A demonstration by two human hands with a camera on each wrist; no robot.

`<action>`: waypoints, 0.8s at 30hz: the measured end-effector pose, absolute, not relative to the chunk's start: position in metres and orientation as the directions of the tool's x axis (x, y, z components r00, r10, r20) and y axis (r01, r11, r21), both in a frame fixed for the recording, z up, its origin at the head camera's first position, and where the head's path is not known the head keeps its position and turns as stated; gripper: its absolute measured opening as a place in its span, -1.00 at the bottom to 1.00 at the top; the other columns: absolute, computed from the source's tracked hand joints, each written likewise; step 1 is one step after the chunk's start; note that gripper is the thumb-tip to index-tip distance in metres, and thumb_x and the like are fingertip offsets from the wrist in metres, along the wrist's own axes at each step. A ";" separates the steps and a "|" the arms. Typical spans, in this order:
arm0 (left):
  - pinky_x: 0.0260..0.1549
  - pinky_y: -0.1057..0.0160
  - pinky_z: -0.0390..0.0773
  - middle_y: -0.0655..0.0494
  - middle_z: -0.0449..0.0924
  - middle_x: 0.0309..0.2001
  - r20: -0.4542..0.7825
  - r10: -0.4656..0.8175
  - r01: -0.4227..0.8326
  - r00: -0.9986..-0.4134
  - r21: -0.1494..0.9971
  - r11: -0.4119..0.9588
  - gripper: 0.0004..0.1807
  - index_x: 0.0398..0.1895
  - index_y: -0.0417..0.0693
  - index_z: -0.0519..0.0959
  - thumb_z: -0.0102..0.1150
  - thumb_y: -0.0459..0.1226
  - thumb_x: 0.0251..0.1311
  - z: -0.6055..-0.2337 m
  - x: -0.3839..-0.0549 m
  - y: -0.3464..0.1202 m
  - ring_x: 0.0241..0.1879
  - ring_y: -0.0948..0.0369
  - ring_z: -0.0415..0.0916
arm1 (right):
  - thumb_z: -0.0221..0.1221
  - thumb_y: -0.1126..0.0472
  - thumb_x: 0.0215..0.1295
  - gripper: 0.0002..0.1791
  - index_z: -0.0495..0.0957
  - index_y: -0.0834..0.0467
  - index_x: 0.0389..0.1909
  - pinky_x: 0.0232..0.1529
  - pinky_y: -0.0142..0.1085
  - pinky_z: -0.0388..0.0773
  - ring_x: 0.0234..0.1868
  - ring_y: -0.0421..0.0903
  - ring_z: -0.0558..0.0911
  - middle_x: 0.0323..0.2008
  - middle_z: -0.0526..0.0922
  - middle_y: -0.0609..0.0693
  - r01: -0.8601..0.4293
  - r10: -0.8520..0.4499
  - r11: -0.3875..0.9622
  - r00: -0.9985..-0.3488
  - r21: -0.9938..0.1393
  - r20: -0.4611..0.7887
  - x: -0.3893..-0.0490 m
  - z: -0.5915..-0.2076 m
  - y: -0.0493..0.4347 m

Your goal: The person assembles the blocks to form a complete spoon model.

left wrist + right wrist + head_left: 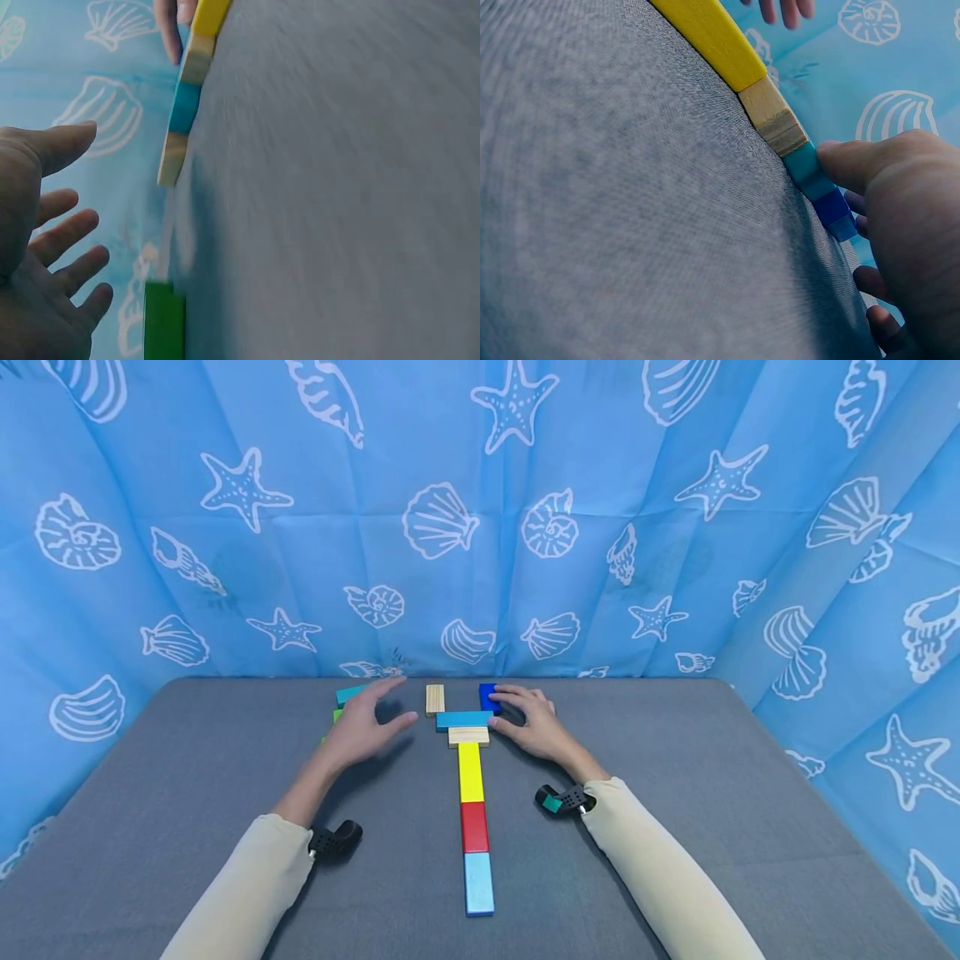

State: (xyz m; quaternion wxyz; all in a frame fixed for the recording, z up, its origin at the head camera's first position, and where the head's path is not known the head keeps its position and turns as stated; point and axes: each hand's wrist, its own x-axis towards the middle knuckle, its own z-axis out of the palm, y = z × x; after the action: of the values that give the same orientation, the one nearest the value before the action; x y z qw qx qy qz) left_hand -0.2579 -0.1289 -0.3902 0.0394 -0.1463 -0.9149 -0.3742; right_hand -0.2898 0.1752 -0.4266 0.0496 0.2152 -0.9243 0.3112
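The left hand (362,725) is held with its fingers spread and its thumb apart, holding nothing, beside a teal block (348,696) and a green block (163,326), both partly hidden behind it in the head view. The right hand (534,722) has thumb and fingers apart, the thumb at the right end of a blue bar (465,720), the fingertips over a dark blue block (488,697) behind that end; I cannot tell how firmly they touch. The bar lies crosswise against a wood block (468,737); from there yellow (471,772), red (475,827) and light blue (479,885) blocks run toward the person. Another wood block (435,700) sits behind the bar's left end. The table (675,860) is grey, the curtain (480,577) shell-patterned.
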 end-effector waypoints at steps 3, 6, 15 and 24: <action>0.36 -0.33 0.14 -0.22 0.21 0.50 0.195 0.242 0.310 -0.950 0.663 0.681 -0.26 0.53 -0.09 0.28 0.27 -0.06 0.37 -0.389 -0.250 -0.145 0.49 -0.20 0.10 | 0.26 0.02 0.41 -0.45 0.51 0.11 0.36 0.26 0.14 0.15 0.36 0.14 0.27 0.45 0.37 0.08 -0.435 -0.372 0.708 -0.899 -0.556 0.231 -0.290 -0.427 0.175; 0.26 -0.35 0.28 -0.24 0.25 0.46 0.204 0.239 0.314 -0.949 0.657 0.685 -0.27 0.51 -0.10 0.30 0.27 -0.05 0.36 -0.389 -0.244 -0.163 0.39 -0.24 0.24 | 0.25 0.01 0.41 -0.45 0.51 0.11 0.35 0.25 0.15 0.15 0.36 0.15 0.27 0.44 0.37 0.08 -0.444 -0.376 0.702 -0.895 -0.558 0.240 -0.290 -0.426 0.175; 0.27 -0.32 0.28 -0.28 0.41 0.31 0.244 0.216 0.325 -0.945 0.672 0.665 -0.30 0.41 -0.25 0.40 0.28 -0.02 0.36 -0.397 -0.230 -0.208 0.32 -0.24 0.32 | 0.26 0.01 0.41 -0.44 0.50 0.11 0.36 0.24 0.13 0.16 0.36 0.14 0.27 0.44 0.38 0.08 -0.447 -0.379 0.698 -0.893 -0.560 0.242 -0.290 -0.425 0.176; 0.29 -0.40 0.14 -0.27 0.48 0.26 0.186 0.203 0.275 -0.961 0.693 0.667 -0.35 0.23 -0.19 0.57 0.40 0.04 0.22 -0.414 -0.232 -0.229 0.34 -0.27 0.27 | 0.25 0.00 0.41 -0.44 0.50 0.10 0.37 0.26 0.14 0.15 0.37 0.15 0.26 0.45 0.37 0.08 -0.439 -0.379 0.694 -0.897 -0.571 0.229 -0.289 -0.426 0.176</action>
State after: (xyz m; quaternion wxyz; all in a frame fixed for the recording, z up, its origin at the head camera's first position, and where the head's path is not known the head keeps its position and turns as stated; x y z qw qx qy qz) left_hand -0.2320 -0.2293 -0.4140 0.0467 -0.1311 -0.9117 -0.3866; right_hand -0.2888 0.1764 -0.4262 0.0466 0.2225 -0.9190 0.3221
